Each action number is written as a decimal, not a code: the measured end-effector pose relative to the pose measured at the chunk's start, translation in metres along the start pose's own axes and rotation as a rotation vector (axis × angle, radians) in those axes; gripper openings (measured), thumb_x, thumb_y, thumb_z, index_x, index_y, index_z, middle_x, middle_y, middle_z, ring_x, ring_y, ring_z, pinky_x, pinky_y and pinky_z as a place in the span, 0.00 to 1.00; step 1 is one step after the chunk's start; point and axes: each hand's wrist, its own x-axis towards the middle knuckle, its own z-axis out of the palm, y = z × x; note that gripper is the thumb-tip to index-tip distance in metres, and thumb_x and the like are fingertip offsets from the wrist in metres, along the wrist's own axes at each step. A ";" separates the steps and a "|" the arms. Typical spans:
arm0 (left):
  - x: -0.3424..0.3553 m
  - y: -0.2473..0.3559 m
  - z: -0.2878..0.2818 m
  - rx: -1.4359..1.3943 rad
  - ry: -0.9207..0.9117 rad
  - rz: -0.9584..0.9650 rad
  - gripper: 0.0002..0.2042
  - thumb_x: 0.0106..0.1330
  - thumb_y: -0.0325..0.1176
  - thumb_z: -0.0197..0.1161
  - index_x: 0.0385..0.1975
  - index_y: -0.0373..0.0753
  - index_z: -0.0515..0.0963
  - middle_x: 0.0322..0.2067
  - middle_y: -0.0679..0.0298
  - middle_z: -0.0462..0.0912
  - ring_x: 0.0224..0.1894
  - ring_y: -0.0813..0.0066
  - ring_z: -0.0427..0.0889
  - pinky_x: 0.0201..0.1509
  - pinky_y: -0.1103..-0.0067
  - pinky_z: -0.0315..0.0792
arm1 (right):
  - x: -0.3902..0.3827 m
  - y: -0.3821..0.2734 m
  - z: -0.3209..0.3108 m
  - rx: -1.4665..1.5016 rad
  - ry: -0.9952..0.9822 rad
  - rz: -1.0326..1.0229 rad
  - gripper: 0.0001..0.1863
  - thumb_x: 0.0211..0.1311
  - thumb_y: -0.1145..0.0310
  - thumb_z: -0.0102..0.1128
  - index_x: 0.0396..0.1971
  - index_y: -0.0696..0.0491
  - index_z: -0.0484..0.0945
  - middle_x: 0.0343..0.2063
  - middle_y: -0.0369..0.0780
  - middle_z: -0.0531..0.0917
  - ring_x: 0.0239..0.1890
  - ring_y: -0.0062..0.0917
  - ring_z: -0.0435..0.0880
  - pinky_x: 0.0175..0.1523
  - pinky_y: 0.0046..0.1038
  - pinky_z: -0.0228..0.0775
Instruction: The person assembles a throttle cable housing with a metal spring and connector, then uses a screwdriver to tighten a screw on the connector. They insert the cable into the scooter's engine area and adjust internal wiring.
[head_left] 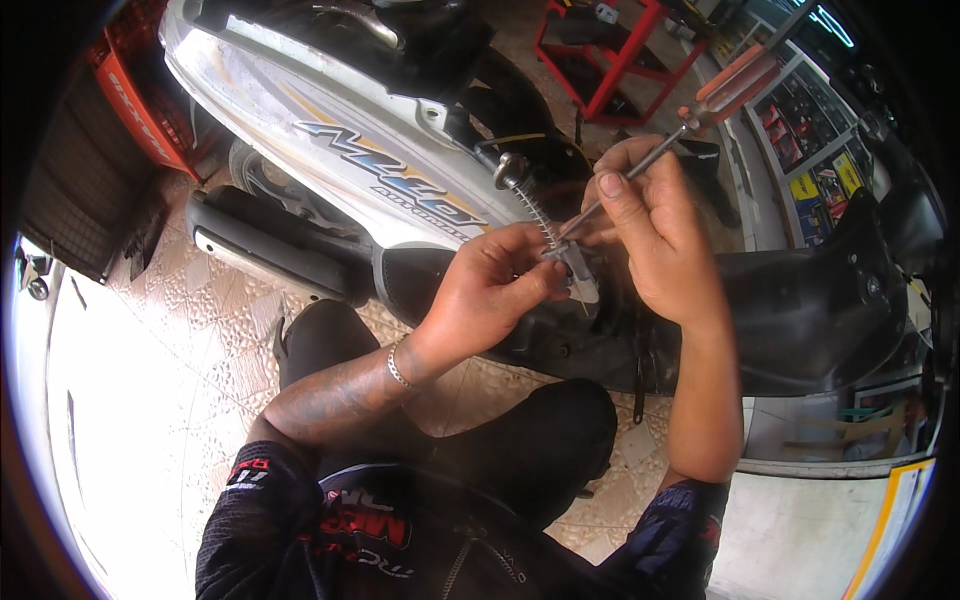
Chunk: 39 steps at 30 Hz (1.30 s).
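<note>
My right hand point(650, 225) is closed around the shaft of a screwdriver with a red-orange handle point(738, 88). The handle points up and to the right, while the shaft slants down to the left, its tip close to my left fingers. My left hand point(500, 280) pinches a small grey metal part point(578, 268) at the lower end of a thin coil spring point(533, 205). Fingers partly cover that part, so its exact shape and the screwdriver's contact with it are hidden. The spring runs up to a round metal cup point(510, 170) on the scooter.
A scooter with a white side panel point(330, 140) lies across the view before my knees. Its black plastic bodywork point(810, 310) extends right. Behind stands a red tool cart point(610, 70). A red stand point(145, 100) is at far left, and a glass display case point(810, 140) at right. Patterned tiles point(350, 375) cover the floor.
</note>
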 end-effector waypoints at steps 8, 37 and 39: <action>0.001 0.003 0.002 -0.007 0.019 -0.005 0.12 0.71 0.24 0.61 0.52 0.29 0.76 0.40 0.65 0.84 0.42 0.82 0.82 0.48 0.81 0.81 | 0.000 0.002 -0.002 0.022 -0.018 -0.022 0.08 0.78 0.67 0.49 0.47 0.55 0.66 0.36 0.37 0.74 0.38 0.18 0.79 0.44 0.27 0.84; -0.001 0.006 0.001 0.024 0.028 0.013 0.12 0.71 0.26 0.62 0.51 0.29 0.76 0.39 0.65 0.83 0.41 0.82 0.82 0.48 0.82 0.81 | -0.002 -0.011 0.002 -0.238 -0.072 -0.138 0.08 0.76 0.69 0.53 0.44 0.58 0.69 0.34 0.36 0.76 0.35 0.18 0.78 0.42 0.25 0.76; -0.001 0.006 0.001 0.019 0.025 0.004 0.12 0.71 0.26 0.62 0.51 0.29 0.76 0.39 0.66 0.83 0.41 0.82 0.82 0.48 0.81 0.81 | -0.002 -0.013 -0.001 -0.306 -0.121 -0.116 0.09 0.78 0.67 0.51 0.46 0.58 0.67 0.37 0.37 0.75 0.40 0.19 0.82 0.46 0.25 0.81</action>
